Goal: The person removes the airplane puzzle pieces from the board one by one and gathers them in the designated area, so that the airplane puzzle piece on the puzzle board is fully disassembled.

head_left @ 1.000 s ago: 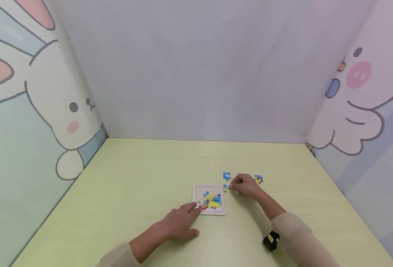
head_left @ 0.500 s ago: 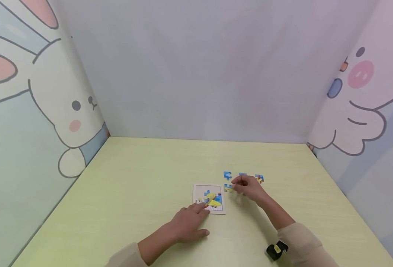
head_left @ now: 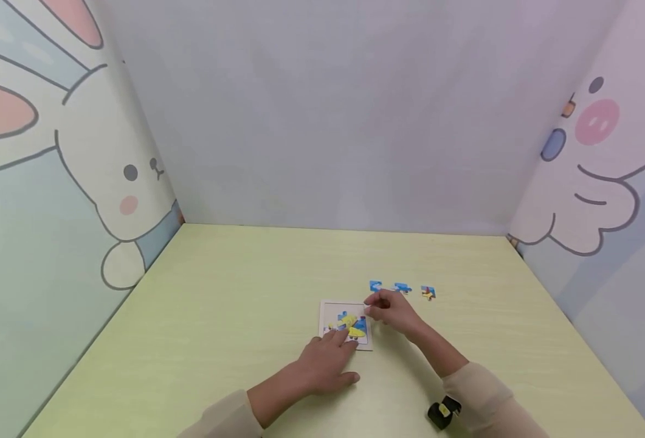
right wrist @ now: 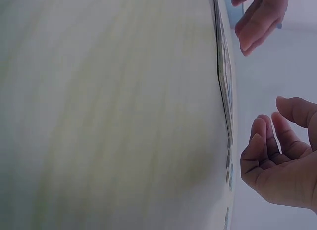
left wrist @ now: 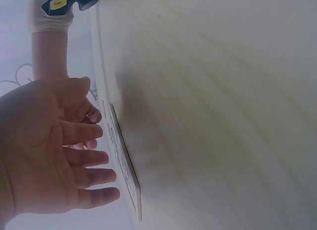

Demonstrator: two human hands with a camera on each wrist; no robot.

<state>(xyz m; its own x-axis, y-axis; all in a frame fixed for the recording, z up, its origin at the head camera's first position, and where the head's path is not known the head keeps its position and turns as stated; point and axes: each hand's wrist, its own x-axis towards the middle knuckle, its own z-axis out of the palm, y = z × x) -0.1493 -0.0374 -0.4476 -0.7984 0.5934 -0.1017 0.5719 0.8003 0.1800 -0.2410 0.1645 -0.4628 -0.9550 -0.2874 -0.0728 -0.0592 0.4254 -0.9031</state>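
Observation:
A square puzzle tray [head_left: 322, 316] lies on the table, partly filled with blue and yellow pieces [head_left: 357, 332]. My left hand [head_left: 326, 364] rests on its lower part with the fingers spread, hiding some pieces; the left wrist view also shows the straight fingers. My right hand [head_left: 392, 311] hovers at the tray's right edge, fingers bent and thumb apart. In the right wrist view nothing shows between thumb and fingers of the right hand [right wrist: 282, 155]. Behind it, loose puzzle pieces lie in a row: left [head_left: 375, 286], middle [head_left: 402, 288] and right [head_left: 428, 292].
The pale yellow table [head_left: 234, 274] meets a grey back wall [head_left: 322, 121] and side walls with a cartoon rabbit [head_left: 125, 201] and pig [head_left: 596, 140]. A black device [head_left: 441, 413] is by my right sleeve [head_left: 481, 389].
My left hand has slid right and farther over the tray. My right hand has shifted left to the tray's edge; the loose piece beside the tray is out of sight.

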